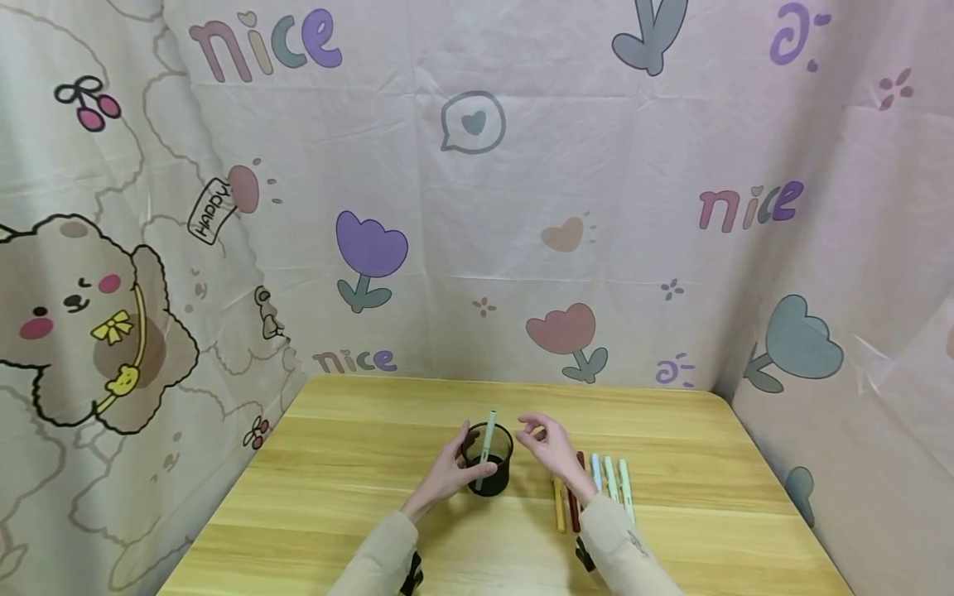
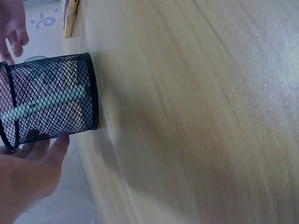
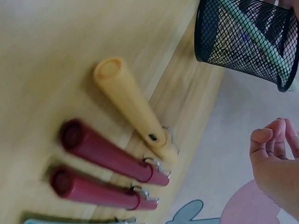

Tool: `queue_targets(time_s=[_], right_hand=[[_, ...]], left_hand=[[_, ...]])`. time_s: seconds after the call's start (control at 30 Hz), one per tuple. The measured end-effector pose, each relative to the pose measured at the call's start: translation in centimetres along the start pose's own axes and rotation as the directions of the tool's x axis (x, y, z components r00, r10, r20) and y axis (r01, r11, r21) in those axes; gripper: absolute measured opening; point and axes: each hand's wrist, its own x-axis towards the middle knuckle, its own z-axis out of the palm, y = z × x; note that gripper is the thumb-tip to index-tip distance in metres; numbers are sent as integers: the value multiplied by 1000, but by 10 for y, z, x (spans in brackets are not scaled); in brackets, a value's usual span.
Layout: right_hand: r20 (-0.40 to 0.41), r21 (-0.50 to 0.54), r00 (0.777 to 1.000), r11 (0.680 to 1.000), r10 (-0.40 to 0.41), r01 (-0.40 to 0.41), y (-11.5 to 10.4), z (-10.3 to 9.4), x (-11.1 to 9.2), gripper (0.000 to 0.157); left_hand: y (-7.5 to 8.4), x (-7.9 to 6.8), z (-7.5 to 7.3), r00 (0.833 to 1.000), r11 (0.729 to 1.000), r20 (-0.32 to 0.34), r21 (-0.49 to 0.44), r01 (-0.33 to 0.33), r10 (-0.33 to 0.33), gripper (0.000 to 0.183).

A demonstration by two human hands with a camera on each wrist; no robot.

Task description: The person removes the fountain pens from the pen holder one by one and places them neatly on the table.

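A black mesh pen holder [image 1: 489,483] stands upright on the wooden table. One light green pen [image 1: 488,437] leans inside it, its upper end above the rim; the mesh also shows this pen [image 2: 51,103] in the left wrist view. My left hand [image 1: 452,470] holds the pen holder from the left, thumb across the near side and fingers round the far side. To the right of the rim, my right hand [image 1: 550,447] hovers with bent fingers and nothing between them. Below that hand and forearm lie a yellow pen [image 3: 128,102] and two dark red pens [image 3: 110,151].
Right of the red pens lie a light blue pen [image 1: 595,470] and two light green pens [image 1: 611,478], partly behind my right sleeve [image 1: 622,530]. The table [image 1: 335,463] ends at a printed curtain [image 1: 492,199] at the back and sides.
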Motion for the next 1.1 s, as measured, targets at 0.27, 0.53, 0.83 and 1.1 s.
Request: queue_targets(time_s=[0.27, 0.53, 0.83, 1.1], right_hand=[[23, -72, 1000, 997, -16, 18, -4, 15, 11, 36], [42, -102, 998, 993, -48, 52, -8, 28, 20, 38], [55, -122, 998, 991, -43, 49, -13, 35, 23, 41], [57, -137, 997, 989, -42, 50, -14, 38, 24, 45]], left_hand=[[0, -1, 0, 1000, 1000, 1, -1, 0, 0, 103], [0, -1, -1, 1000, 1000, 5, 6, 1, -1, 102], [0, -1, -2, 1000, 1000, 12, 0, 0, 0, 101], [0, -1, -1, 1000, 1000, 10, -2, -6, 6, 101]])
